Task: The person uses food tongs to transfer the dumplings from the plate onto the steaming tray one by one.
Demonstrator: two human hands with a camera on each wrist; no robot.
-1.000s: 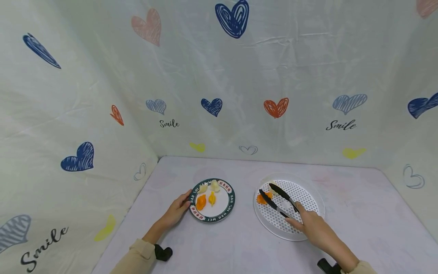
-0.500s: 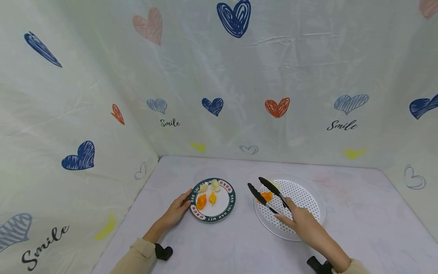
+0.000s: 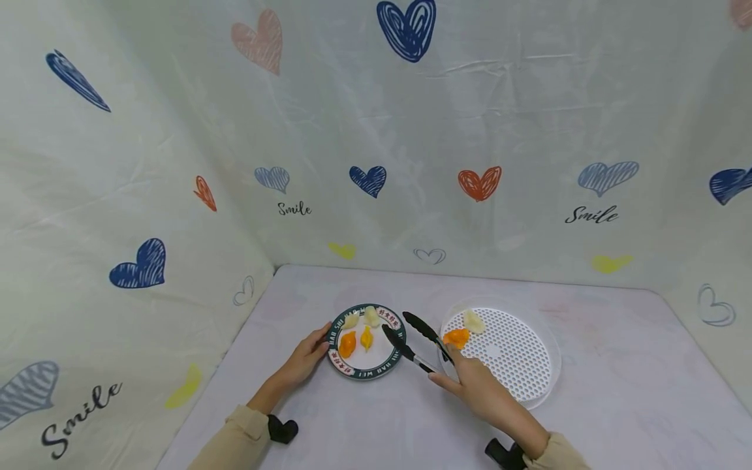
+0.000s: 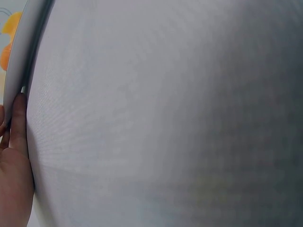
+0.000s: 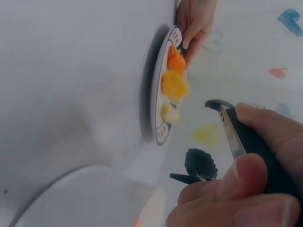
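Observation:
My left hand holds the left edge of a round white plate with a green lettered rim. In the left wrist view its fingers lie beneath the plate's edge. On the plate sit an orange piece, a smaller yellow piece and two pale pieces of food. My right hand grips black-tipped tongs, spread apart with nothing between the tips. One tip overlaps the plate's right rim in the head view. In the right wrist view the tongs point towards the plate.
Right of the plate lies a round tray with a white perforated mat. An orange piece and a pale piece lie on its left side. A pale cloth covers the table, and a heart-printed curtain hangs behind.
My right hand has carried the tongs leftward from over the perforated tray to the plate's right edge, uncovering the orange and pale pieces there. My left hand stays on the plate.

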